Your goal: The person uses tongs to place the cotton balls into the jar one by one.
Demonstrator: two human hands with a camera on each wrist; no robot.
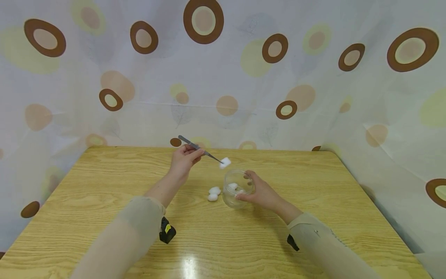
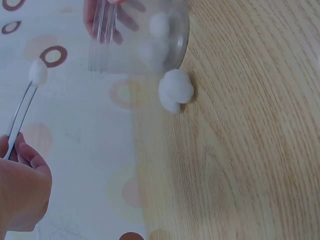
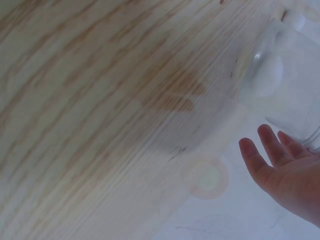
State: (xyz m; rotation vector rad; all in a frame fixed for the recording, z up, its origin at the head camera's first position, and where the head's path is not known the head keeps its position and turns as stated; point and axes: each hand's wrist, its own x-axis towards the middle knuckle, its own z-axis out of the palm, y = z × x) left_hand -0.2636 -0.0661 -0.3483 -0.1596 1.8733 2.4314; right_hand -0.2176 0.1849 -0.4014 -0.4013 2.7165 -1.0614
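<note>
My left hand [image 1: 182, 162] pinches metal tweezers [image 1: 206, 153], and a white cotton ball [image 1: 225, 162] sits between their tips, above and just behind the jar's mouth. The right hand [image 1: 263, 194] grips a clear glass jar [image 1: 231, 201] by its right side near the rim, thumb in front and fingers behind. Inside the jar, cotton balls [image 2: 160, 25] show through the glass. Two more cotton balls [image 1: 214, 191] lie together on the table just left of the jar. The left wrist view shows the tweezer arms nearly together at the held cotton ball.
The wood-grain table [image 1: 104, 186] runs back to a patterned curtain [image 1: 223, 77] that hangs behind it and along both sides. Black wrist devices [image 1: 167, 231] show beneath both forearms. Light reflects off the table's front.
</note>
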